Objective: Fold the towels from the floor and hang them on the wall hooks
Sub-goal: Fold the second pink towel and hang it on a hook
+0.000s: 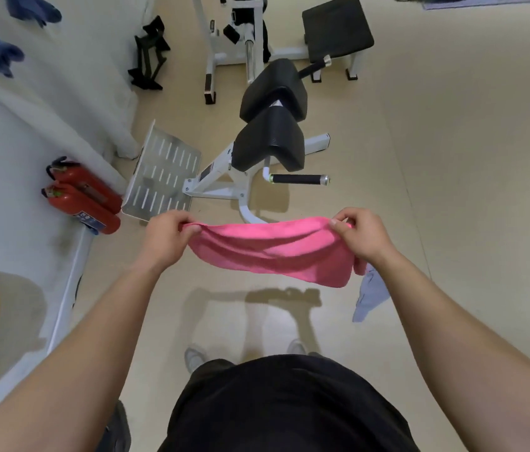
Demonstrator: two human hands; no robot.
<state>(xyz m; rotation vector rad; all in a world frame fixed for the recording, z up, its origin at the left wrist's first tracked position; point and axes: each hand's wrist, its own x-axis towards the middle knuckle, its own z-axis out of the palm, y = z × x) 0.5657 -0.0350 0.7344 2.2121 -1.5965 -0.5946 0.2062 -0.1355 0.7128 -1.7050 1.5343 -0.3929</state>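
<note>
A soft pink terry towel (273,252) hangs in the air in front of the person, above the pale beige floor (452,158), stretched between both hands. The left hand (166,236) pinches one upper corner with thumb and curled fingers, and the right hand (363,234) pinches the opposite corner the same way, so each hand is closed on cloth and neither is free. The towel sags in a shallow curve between them. Its top edge looks doubled, which suggests a first lengthwise fold may be in place, though the layers are too bunched to be sure. On the white wall (12,141) at upper left, two dark blue towels (34,8) hang bunched one below the other, apparently hung already. The hooks themselves are hidden under the cloth. A pale blue-grey cloth (369,296) lies on the floor just beside the right forearm, partly covered by it, and is probably another towel waiting its turn. By this reading the task is somewhere in its middle: two towels up, the pink one mid-fold and not yet hung, at least one left to pick up. Two red fire extinguishers (84,197) lie against the wall, with a white-framed black-padded gym bench (270,125) beyond the towel.
</note>
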